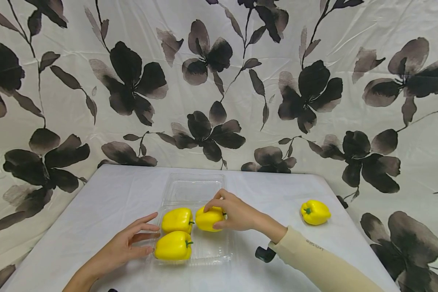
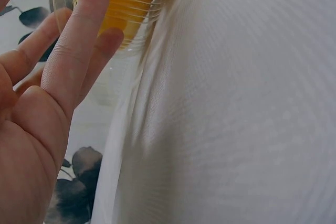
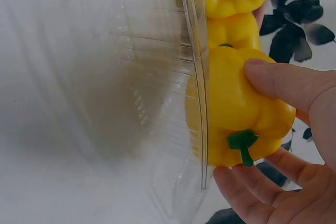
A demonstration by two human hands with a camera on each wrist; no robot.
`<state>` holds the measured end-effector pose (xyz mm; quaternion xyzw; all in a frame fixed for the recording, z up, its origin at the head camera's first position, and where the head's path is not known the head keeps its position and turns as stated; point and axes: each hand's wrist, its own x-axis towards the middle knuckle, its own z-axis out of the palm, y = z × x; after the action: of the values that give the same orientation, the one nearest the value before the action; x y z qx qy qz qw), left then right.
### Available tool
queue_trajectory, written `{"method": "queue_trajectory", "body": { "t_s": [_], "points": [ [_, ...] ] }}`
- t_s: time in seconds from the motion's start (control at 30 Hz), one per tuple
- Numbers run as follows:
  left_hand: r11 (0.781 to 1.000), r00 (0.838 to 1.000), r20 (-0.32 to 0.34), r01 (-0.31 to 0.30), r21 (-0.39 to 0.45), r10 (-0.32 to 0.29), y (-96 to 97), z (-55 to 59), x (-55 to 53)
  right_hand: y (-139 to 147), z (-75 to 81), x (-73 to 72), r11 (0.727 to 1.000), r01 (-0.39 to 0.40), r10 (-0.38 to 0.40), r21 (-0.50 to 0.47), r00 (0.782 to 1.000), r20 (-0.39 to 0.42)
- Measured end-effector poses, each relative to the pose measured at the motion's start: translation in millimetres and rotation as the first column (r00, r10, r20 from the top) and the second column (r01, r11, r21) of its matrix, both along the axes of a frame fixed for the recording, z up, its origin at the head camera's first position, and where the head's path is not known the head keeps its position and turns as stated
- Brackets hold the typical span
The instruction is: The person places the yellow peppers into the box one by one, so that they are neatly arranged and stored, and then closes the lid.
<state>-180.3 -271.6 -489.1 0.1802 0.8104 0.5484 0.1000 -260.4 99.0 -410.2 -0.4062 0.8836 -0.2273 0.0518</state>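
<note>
A clear plastic clamshell container (image 1: 211, 248) lies with its lid folded back on the white table. Two yellow bell peppers sit in its left side, a rear one (image 1: 177, 220) and a front one (image 1: 173, 245), their green stems facing right. My right hand (image 1: 237, 211) grips a third yellow bell pepper (image 3: 244, 103) at the container's rear right, thumb on one side and fingers on the other. In the right wrist view this pepper is partly below the container's rim (image 3: 202, 93). My left hand (image 1: 122, 244) is beside the container's left wall, fingers loosely extended and holding nothing.
Another yellow bell pepper (image 1: 315, 212) lies on the table's right side. The transparent lid (image 1: 195, 190) extends toward the back edge. Behind the table (image 1: 124, 190) hangs a white cloth with dark flowers. A black wrist device (image 1: 265, 254) shows at the right cuff.
</note>
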Motion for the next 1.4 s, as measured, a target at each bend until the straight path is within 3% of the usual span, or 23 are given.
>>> {"method": "queue_trajectory", "body": {
  "t_s": [0.4,1.4],
  "points": [
    [0.999,1.000,-0.011,0.030,0.027,-0.029,-0.3,0.1,0.1,-1.6,-5.1,0.1,1.000,0.010,-0.010,0.009,1.000,0.005],
    [1.000,1.000,-0.007,0.017,0.016,-0.017,-0.2,-0.7,-0.1,-3.0,-20.2,0.1,0.999,0.030,-0.031,-0.011,0.999,-0.019]
  ]
}}
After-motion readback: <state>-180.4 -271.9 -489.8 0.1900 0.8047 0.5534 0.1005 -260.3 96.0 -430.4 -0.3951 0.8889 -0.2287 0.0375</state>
